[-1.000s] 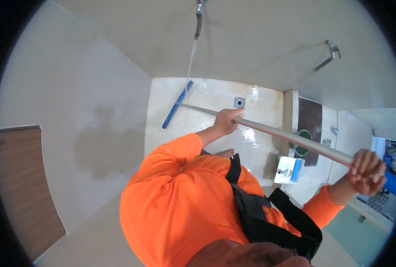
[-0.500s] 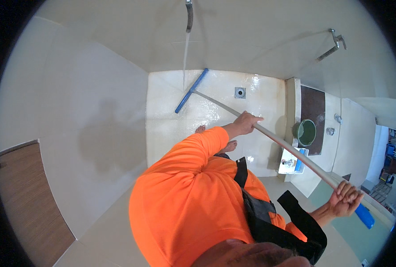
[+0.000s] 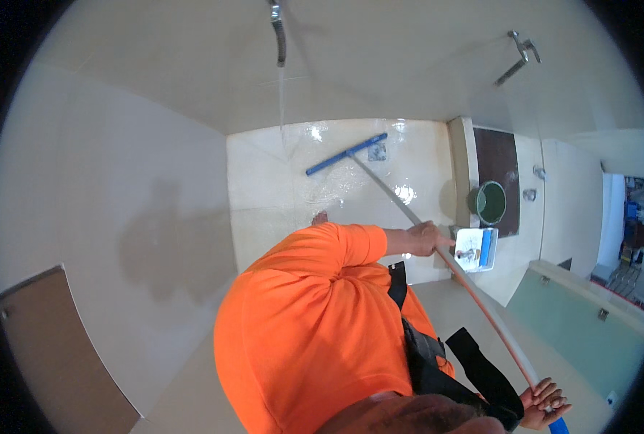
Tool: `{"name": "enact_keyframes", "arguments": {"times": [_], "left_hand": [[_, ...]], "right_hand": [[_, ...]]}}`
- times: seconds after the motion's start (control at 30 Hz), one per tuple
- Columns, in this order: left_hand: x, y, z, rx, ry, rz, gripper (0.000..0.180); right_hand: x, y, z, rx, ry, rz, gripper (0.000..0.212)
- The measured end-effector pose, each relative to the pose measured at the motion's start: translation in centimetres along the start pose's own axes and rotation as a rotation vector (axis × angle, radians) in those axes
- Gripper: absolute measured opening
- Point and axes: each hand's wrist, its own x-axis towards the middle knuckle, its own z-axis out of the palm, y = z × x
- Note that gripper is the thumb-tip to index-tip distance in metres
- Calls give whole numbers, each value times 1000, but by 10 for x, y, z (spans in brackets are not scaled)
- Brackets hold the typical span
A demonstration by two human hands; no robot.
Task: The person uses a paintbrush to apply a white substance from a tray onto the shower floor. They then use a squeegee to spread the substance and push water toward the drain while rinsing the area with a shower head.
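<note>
My left hand is closed around the middle of the long, pale pole of a floor squeegee. Near the pole's blue end, at the lower right, my right hand grips it too. The squeegee's blue blade lies slantwise on the wet, pale floor. Its right end passes just beyond the square metal floor drain, which shows partly below the blade. Water runs down from a tap on the far wall. One bare foot shows beyond my orange sleeve.
Along the right stands a low ledge, with a green bucket beside it. A white container with a blue item inside is nearer me. Another tap juts from the far wall. A brown door is at the lower left.
The blade has swept right across the floor to the drain, turning to a flatter slant. Both hands have moved nearer to me with the pole, the left one also rightward.
</note>
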Motion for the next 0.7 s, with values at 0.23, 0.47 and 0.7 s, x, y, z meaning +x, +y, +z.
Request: {"name": "enact_keyframes", "arguments": {"times": [0.23,0.47,0.7], "left_hand": [[17,-70,-21,135,-113,15,45],[-9,-59,30,66,-413,26,42],[-27,-1,35,-3,-380,121,42]], "right_hand": [[-74,69,14,-22,307,9,44],[-125,46,4,-87,309,65,46],[-167,-39,-103,-322,106,128,19]]}}
